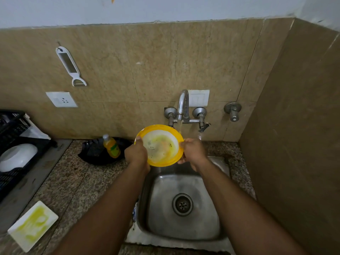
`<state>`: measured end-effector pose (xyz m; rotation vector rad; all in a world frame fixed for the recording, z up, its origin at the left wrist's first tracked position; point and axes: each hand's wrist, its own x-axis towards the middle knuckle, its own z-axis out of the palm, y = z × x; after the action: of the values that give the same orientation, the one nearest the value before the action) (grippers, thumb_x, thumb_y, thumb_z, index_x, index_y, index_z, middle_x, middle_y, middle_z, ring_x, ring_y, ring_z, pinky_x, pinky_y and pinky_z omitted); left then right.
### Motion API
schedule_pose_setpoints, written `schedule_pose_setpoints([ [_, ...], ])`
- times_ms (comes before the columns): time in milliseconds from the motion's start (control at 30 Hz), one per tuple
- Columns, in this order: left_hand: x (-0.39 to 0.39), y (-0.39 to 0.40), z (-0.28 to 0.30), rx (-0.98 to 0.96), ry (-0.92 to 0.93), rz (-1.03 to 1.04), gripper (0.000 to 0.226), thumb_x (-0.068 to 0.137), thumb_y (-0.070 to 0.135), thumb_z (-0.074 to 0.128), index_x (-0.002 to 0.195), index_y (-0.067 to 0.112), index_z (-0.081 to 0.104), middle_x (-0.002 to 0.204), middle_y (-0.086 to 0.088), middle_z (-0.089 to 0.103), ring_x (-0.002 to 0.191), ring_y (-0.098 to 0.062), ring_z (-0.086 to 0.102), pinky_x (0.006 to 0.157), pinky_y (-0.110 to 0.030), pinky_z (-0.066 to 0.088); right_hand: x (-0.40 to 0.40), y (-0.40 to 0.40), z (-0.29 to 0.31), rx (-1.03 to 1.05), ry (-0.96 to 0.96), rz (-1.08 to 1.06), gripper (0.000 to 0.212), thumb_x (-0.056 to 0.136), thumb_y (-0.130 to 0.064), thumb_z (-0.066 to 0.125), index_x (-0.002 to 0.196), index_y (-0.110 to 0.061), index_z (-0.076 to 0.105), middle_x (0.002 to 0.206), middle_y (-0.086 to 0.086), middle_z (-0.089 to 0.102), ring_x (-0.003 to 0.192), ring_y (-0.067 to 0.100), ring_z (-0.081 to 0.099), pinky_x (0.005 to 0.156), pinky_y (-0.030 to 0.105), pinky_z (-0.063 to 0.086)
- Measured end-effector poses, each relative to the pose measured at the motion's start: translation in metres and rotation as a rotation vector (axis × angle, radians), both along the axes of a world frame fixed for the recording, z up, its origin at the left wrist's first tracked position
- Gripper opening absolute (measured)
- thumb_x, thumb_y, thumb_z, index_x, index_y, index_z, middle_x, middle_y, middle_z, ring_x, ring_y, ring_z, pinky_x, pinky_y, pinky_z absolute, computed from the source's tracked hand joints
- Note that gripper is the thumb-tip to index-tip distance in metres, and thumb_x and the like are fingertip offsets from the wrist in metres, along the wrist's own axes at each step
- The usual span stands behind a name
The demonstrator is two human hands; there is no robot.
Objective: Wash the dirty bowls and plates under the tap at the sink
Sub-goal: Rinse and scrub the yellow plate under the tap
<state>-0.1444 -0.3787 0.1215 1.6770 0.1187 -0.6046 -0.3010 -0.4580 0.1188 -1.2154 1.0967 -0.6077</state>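
A round plate (159, 144) with a yellow rim and a white, food-smeared centre is tilted toward me above the back of the steel sink (184, 234). My left hand (137, 153) grips its left edge, thumb on the rim. My right hand (194, 150) holds its right edge. Water runs from the chrome tap (183, 104) onto the plate's upper right rim. A white rectangular plate (33, 225) smeared with yellow lies on the counter at the lower left.
A yellow dish-soap bottle (111, 146) leans on a black pan (103, 151) left of the sink. A black rack (16, 153) at far left holds a white bowl (17, 156). A peeler (70, 66) hangs on the wall. A side wall stands close on the right.
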Motion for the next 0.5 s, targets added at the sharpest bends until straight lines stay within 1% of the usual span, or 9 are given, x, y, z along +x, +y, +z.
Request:
schedule_pose_setpoints([
  [67,-0.007,0.001,-0.004,0.036,-0.048,0.017,0.061,0.098,0.053,0.061,0.124,-0.002,0.064,0.119,-0.011,0.064,0.11,-0.035,0.064,0.092,-0.043,0.055,0.003,-0.001,-0.005,-0.08,0.046,-0.103,0.028,0.101,-0.019,0.055,0.078,-0.007,0.067,0.063,0.017,0.063,0.038,0.025,0.056,0.037,0.03,0.049],
  [133,-0.011,0.0,-0.005,0.028,-0.061,0.056,0.064,0.096,0.056,0.06,0.122,-0.002,0.066,0.126,-0.016,0.067,0.112,-0.038,0.065,0.096,-0.049,0.056,0.008,-0.001,-0.007,-0.088,0.045,-0.142,0.032,0.102,-0.026,0.057,0.076,-0.009,0.067,0.06,0.014,0.062,0.041,0.024,0.056,0.038,0.03,0.048],
  [167,-0.014,0.0,-0.003,0.015,-0.059,0.08,0.062,0.097,0.055,0.06,0.122,-0.002,0.067,0.126,-0.018,0.067,0.111,-0.038,0.066,0.096,-0.049,0.056,0.009,0.0,-0.007,-0.053,0.016,-0.122,0.029,0.103,-0.025,0.056,0.081,-0.009,0.069,0.06,0.012,0.063,0.044,0.023,0.058,0.04,0.03,0.05],
  [200,-0.014,0.0,-0.001,0.003,-0.06,0.113,0.059,0.098,0.051,0.06,0.122,-0.003,0.067,0.124,-0.018,0.068,0.111,-0.038,0.066,0.095,-0.046,0.056,0.009,0.003,-0.004,0.0,-0.027,-0.072,0.024,0.104,-0.021,0.053,0.091,-0.007,0.069,0.062,0.011,0.065,0.047,0.022,0.061,0.042,0.032,0.053],
  [267,-0.015,0.002,0.006,-0.015,-0.084,0.151,0.056,0.102,0.047,0.056,0.12,-0.004,0.068,0.121,-0.021,0.069,0.111,-0.039,0.066,0.093,-0.043,0.055,0.008,0.011,-0.001,0.107,-0.118,0.047,0.021,0.102,-0.007,0.045,0.108,0.0,0.064,0.066,0.017,0.069,0.052,0.027,0.067,0.047,0.036,0.059],
  [300,-0.015,0.002,0.007,0.0,-0.114,0.146,0.057,0.102,0.049,0.054,0.119,-0.004,0.07,0.121,-0.022,0.07,0.11,-0.04,0.066,0.094,-0.044,0.055,0.008,0.015,-0.001,0.124,-0.137,0.068,0.023,0.101,-0.003,0.042,0.109,0.001,0.063,0.067,0.022,0.069,0.053,0.031,0.069,0.047,0.036,0.059],
  [367,-0.019,0.003,0.006,0.032,-0.164,0.123,0.06,0.102,0.052,0.051,0.116,-0.002,0.072,0.118,-0.024,0.071,0.109,-0.043,0.066,0.096,-0.049,0.055,0.01,0.019,-0.003,0.092,-0.108,0.004,0.023,0.103,-0.005,0.041,0.1,0.0,0.063,0.065,0.027,0.068,0.05,0.034,0.068,0.043,0.036,0.058],
  [433,-0.026,0.0,0.003,0.017,-0.152,0.147,0.06,0.101,0.052,0.051,0.117,-0.002,0.072,0.118,-0.025,0.07,0.108,-0.044,0.067,0.095,-0.052,0.056,0.014,0.016,-0.007,0.027,-0.052,-0.112,0.026,0.106,-0.014,0.044,0.09,-0.004,0.061,0.061,0.025,0.066,0.044,0.033,0.065,0.04,0.034,0.054],
  [500,-0.033,-0.002,0.007,0.012,-0.121,0.181,0.059,0.1,0.051,0.051,0.118,-0.001,0.07,0.12,-0.024,0.07,0.108,-0.044,0.067,0.095,-0.053,0.056,0.017,0.012,-0.005,-0.003,-0.046,-0.153,0.026,0.107,-0.02,0.048,0.091,-0.005,0.062,0.063,0.021,0.066,0.041,0.029,0.064,0.04,0.033,0.054],
])
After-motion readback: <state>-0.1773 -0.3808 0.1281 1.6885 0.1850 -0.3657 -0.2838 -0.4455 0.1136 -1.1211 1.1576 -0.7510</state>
